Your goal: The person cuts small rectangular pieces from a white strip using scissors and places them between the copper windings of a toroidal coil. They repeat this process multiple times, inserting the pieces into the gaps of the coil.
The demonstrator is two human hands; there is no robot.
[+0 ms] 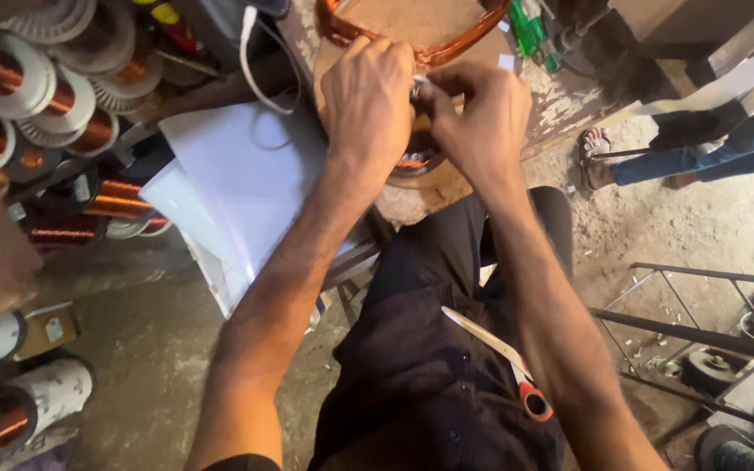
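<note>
A loop of copper wire coil [447, 51] lies on a worn wooden bench [560, 100] in front of me. My left hand [368, 100] grips the near side of the coil, fingers curled over it. My right hand [482, 122] pinches a small white strip [418, 83] against the coil, right next to the left hand's fingers. Part of the coil shows below the hands [412, 164]. A pair of scissors with a red handle [503, 362] rests on my lap, on dark trousers.
White sheets [237, 187] lie left of the bench. Several spools of copper wire [37, 96] are stacked at the left. Another person's sandalled foot [595, 157] and jeans are at the right. A metal frame [700, 336] stands at the lower right on the dusty floor.
</note>
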